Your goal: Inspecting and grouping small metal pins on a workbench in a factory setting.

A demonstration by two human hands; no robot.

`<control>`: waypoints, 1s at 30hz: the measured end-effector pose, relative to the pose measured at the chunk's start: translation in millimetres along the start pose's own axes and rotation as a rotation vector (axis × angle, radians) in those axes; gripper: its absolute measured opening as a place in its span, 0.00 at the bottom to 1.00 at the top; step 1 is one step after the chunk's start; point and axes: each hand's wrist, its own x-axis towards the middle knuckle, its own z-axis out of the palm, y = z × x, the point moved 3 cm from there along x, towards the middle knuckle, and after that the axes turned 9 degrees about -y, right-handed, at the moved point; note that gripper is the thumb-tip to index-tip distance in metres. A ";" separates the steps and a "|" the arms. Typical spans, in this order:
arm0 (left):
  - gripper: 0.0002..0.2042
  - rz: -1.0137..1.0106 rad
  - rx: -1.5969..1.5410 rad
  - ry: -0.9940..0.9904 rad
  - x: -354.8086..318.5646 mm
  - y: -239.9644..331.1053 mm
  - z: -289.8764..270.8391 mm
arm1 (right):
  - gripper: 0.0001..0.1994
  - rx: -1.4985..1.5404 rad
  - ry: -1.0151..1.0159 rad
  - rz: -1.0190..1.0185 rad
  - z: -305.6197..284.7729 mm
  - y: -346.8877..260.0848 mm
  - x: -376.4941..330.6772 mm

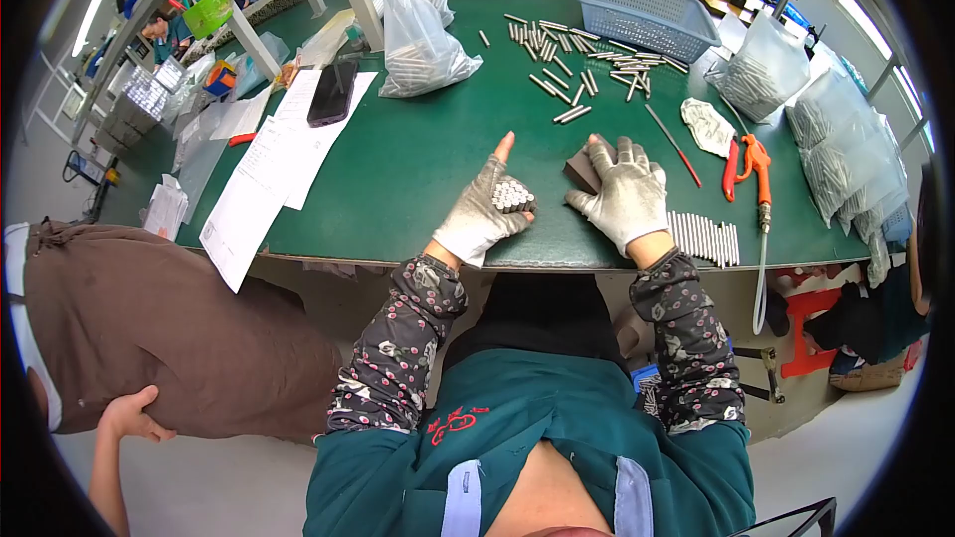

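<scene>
A tight bundle of short metal pins (pixel 512 195) sits in my left hand (pixel 477 214), with the round ends facing up and the thumb stretched out away from it. My right hand (pixel 627 194), gloved like the left in greyed white with bare fingertips, lies over a dark brown block (pixel 582 171) and grips it against the table; most of the block is hidden under the palm. Beside the right wrist, a neat row of metal pins (pixel 704 239) lies along the table's front edge. Loose pins (pixel 562 65) are scattered farther back on the green table (pixel 398 169).
A blue plastic basket (pixel 647 12) stands at the back. To the right lie an orange air gun (pixel 756 164) with a hose, a thin red-ended rod (pixel 674 147), a white cloth (pixel 706 126) and bagged pins (pixel 761 75). Papers (pixel 249 194) and a phone (pixel 333 92) lie left; a person (pixel 179 328) stands there.
</scene>
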 end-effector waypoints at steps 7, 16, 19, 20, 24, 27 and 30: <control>0.47 0.013 -0.140 0.034 -3.0 1.8 10.5 | 0.21 0.444 0.179 -0.473 -49.6 -47.4 -32.1; 0.46 0.131 0.113 0.065 -2.0 -4.6 5.7 | 0.19 0.335 0.105 -0.518 -50.6 -62.8 -33.9; 0.47 -0.089 -0.168 -0.013 -8.2 -3.3 5.8 | 0.14 0.024 0.257 -0.110 -47.3 -34.0 -4.6; 0.47 -0.085 -0.092 -0.002 -7.9 -6.1 5.5 | 0.13 0.096 0.249 -0.103 -48.1 -26.1 -4.4; 0.47 0.071 0.250 0.076 -4.4 0.4 3.8 | 0.10 0.354 0.304 -0.672 -48.6 -67.1 -29.8; 0.48 -0.020 -0.092 -0.015 -4.4 -7.7 5.5 | 0.13 0.062 0.290 -0.139 -49.0 -39.9 0.1; 0.50 0.020 -0.431 0.044 5.4 -17.4 5.8 | 0.17 0.226 0.191 -0.364 -55.6 -56.7 -14.0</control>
